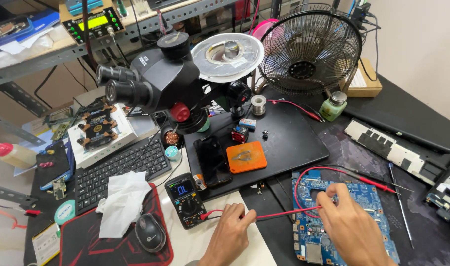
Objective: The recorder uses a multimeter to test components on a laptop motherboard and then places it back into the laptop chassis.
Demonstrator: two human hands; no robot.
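Observation:
A blue circuit board [363, 197] lies on the dark mat at the lower right. My right hand [350, 224] rests over it, fingers pinched at a red probe lead [284, 213] pressed on the board. My left hand [230, 234] pinches the same red lead closer to a black multimeter [186, 199], whose display is lit. A second red probe [377, 184] lies loose past the board.
A black microscope [156, 79] stands over a black base plate [294, 143] carrying a phone [214, 160] and an orange pad [246, 156]. A keyboard [119, 170], a mouse [150, 232] and a white tissue [121, 202] lie left. A fan [308, 49] stands behind.

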